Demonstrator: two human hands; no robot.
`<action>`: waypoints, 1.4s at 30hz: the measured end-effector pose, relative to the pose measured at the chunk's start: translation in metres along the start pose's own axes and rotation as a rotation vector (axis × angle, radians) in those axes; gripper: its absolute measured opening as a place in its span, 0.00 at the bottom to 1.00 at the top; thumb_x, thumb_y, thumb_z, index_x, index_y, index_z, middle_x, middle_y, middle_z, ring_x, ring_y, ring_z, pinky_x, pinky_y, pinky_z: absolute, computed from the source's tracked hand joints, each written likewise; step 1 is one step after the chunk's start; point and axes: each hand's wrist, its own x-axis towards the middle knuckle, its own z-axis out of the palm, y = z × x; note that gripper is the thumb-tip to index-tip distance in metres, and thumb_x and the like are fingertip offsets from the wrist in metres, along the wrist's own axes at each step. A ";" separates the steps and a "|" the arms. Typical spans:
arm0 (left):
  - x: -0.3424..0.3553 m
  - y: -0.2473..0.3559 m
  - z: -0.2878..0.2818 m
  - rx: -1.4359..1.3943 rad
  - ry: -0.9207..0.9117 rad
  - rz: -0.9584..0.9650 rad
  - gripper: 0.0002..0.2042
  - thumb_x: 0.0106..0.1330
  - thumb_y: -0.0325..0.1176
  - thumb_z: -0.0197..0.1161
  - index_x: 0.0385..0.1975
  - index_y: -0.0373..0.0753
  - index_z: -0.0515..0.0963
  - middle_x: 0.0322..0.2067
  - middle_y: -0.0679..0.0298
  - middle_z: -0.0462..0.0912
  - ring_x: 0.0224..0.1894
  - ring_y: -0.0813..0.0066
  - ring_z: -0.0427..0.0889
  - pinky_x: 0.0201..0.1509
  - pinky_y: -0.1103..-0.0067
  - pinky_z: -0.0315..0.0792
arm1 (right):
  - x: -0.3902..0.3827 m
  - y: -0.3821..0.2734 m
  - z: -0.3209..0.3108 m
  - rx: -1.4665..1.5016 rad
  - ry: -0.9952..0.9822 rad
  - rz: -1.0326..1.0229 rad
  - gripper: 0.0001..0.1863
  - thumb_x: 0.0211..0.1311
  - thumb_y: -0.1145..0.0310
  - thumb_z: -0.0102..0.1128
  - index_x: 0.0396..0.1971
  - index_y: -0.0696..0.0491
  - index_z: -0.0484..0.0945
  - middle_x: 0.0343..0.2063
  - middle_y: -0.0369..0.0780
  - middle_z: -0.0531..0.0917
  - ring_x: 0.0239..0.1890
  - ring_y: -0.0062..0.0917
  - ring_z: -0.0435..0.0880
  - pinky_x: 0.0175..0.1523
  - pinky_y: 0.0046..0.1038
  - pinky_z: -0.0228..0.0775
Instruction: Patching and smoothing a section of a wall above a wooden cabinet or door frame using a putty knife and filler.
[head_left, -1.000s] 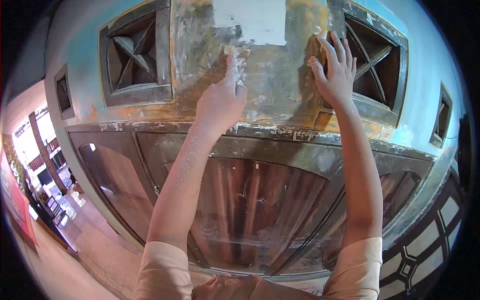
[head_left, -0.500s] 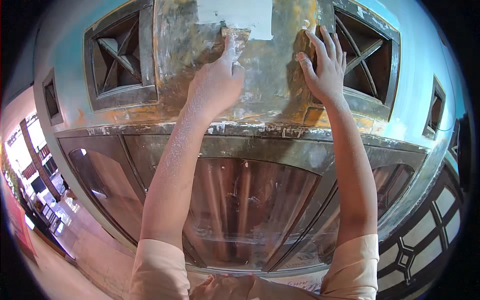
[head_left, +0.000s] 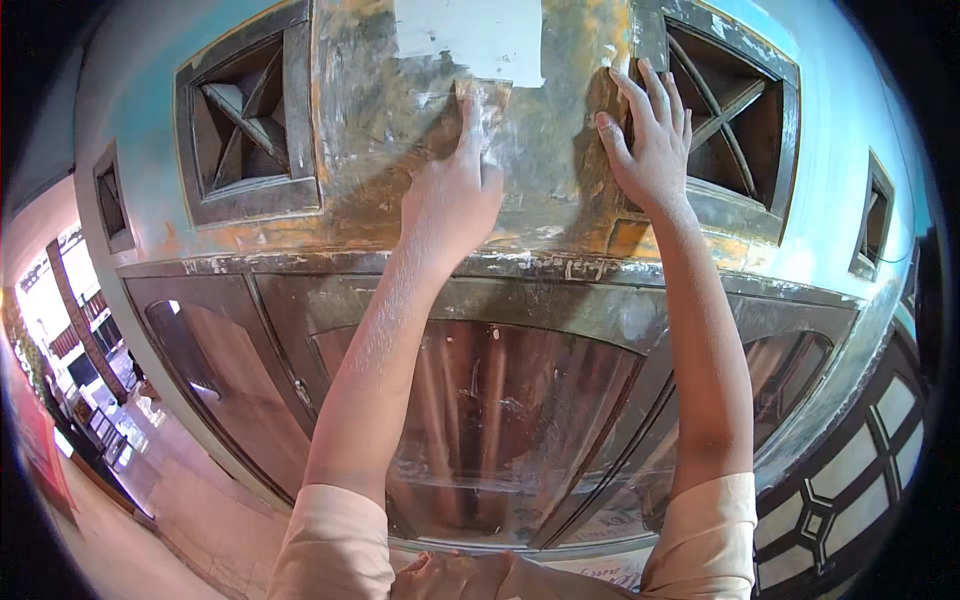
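My left hand (head_left: 455, 205) is closed round a scraper (head_left: 492, 98), its index finger stretched up along the wide blade. The blade's upper edge rests against the stained wall panel (head_left: 370, 160), just below a white patch (head_left: 470, 40). The scraper's handle is hidden inside the hand. White dust speckles my left hand and forearm. To the right, my right hand (head_left: 650, 145) presses on the wall with its fingers spread and holds nothing. It lies beside the right-hand vent opening (head_left: 728, 110).
Another square vent with crossed bars (head_left: 245, 120) is at the left. Beneath the panel runs a paint-flecked ledge (head_left: 530, 262) above dark wooden doors with glass panes (head_left: 500, 420). Pale blue wall (head_left: 820, 130) lies to the right, a dark patterned grille (head_left: 840, 480) at lower right.
My left hand has moved down and slightly right with the scraper, whose blade now sits lower, away from the white patch. My right hand stays in nearly the same place.
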 end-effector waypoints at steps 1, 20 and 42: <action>-0.003 -0.001 0.001 0.017 -0.027 -0.029 0.37 0.72 0.39 0.47 0.80 0.43 0.45 0.31 0.40 0.85 0.35 0.42 0.85 0.45 0.55 0.76 | -0.002 0.000 -0.001 0.004 -0.009 0.000 0.30 0.71 0.46 0.57 0.71 0.31 0.67 0.77 0.37 0.59 0.80 0.40 0.49 0.79 0.61 0.38; 0.003 0.019 0.008 -0.052 -0.027 0.085 0.37 0.72 0.39 0.48 0.79 0.37 0.43 0.34 0.40 0.86 0.39 0.40 0.86 0.48 0.53 0.79 | -0.005 0.000 -0.004 0.020 -0.019 0.037 0.27 0.72 0.54 0.56 0.70 0.29 0.69 0.76 0.36 0.60 0.80 0.41 0.49 0.79 0.61 0.38; 0.017 0.038 0.015 -0.034 0.046 0.091 0.36 0.72 0.38 0.47 0.79 0.38 0.44 0.27 0.41 0.84 0.32 0.40 0.84 0.43 0.54 0.80 | -0.018 0.002 -0.011 -0.006 -0.040 0.032 0.28 0.72 0.50 0.55 0.71 0.27 0.68 0.77 0.36 0.59 0.79 0.42 0.53 0.79 0.57 0.40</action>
